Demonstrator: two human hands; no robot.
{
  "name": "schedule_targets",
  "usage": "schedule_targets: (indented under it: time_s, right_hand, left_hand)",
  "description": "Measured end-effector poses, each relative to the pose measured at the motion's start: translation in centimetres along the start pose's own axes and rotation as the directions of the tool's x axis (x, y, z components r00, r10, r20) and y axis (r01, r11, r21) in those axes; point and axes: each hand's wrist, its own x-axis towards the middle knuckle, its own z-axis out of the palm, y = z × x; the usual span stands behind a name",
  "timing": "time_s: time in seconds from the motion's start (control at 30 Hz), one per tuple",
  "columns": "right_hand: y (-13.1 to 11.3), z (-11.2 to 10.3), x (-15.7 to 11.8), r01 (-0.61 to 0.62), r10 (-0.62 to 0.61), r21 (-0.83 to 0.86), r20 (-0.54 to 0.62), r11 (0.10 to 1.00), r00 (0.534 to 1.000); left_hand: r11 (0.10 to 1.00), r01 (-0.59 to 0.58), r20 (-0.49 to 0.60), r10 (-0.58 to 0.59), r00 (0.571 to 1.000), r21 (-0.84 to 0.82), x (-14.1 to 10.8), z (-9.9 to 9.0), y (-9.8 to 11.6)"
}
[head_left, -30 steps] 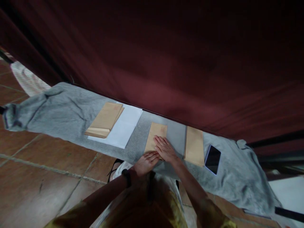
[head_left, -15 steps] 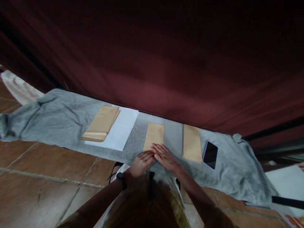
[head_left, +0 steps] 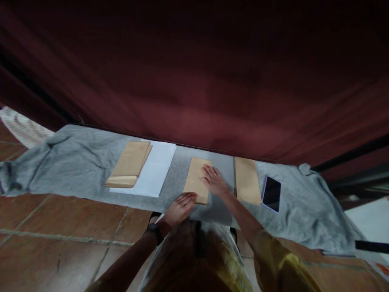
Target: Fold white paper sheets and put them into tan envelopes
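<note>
A brown paper envelope (head_left: pixel 194 176) lies flat in front of me on the grey cloth. My left hand (head_left: pixel 181 207), with a dark watch on the wrist, rests at its near left corner, fingers stretched out and close together. Over its right side lies my right hand (head_left: pixel 214 180), flat, with the fingers a little spread. To the left, brown envelopes (head_left: pixel 129 160) lie on white paper sheets (head_left: pixel 158 168). Another small pile of brown envelopes (head_left: pixel 247 180) is to the right of my right hand.
A phone (head_left: pixel 271 194) with a dark screen lies right of the right-hand envelopes. Grey cloth (head_left: pixel 79 162) covers the long narrow surface. A dark red curtain (head_left: pixel 194 101) hangs along its far edge. Tiled floor (head_left: pixel 75 259) shows on the near side.
My right hand has slid away from my left, forward and to the right over the envelope. My left hand stays near the near edge. The view has shifted slightly.
</note>
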Motion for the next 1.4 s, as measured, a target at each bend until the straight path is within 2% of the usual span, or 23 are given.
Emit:
schedule_targets:
  time_s: [0.2, 0.37, 0.93, 1.2, 1.4]
  right_hand:
    - [1.3, 0.0, 2.8, -0.123, 0.123, -0.001, 0.009, 0.992, 0.992]
    - [1.7, 0.2, 3.3, -0.122, 0.121, 0.009, 0.045, 0.993, 0.992]
    - [-0.6, 0.5, 0.6, 0.02, -0.02, 0.004, 0.02, 1.0, 1.0]
    - [-1.7, 0.8, -0.9, 0.076, -0.076, -0.012, 0.005, 0.997, 0.997]
    - [-3.2, 0.4, -2.3, 0.081, -0.081, 0.007, 0.034, 0.997, 0.996]
  left_hand:
    - [0.996, 0.047, -0.024, -0.049, 0.999, -0.07, 0.2, 0.0, 0.2]
    - [0.994, 0.059, -0.027, -0.062, 0.998, -0.09, 0.3, 0.0, 0.1]
    - [0.996, 0.063, -0.039, -0.066, 0.997, -0.058, 0.3, 0.0, 0.3]
    - [0.998, 0.008, -0.035, -0.006, 0.999, 0.057, 0.1, 0.2, 0.6]
    - [0.992, -0.021, 0.016, 0.019, 1.0, 0.121, -0.4, 0.6, 0.7]
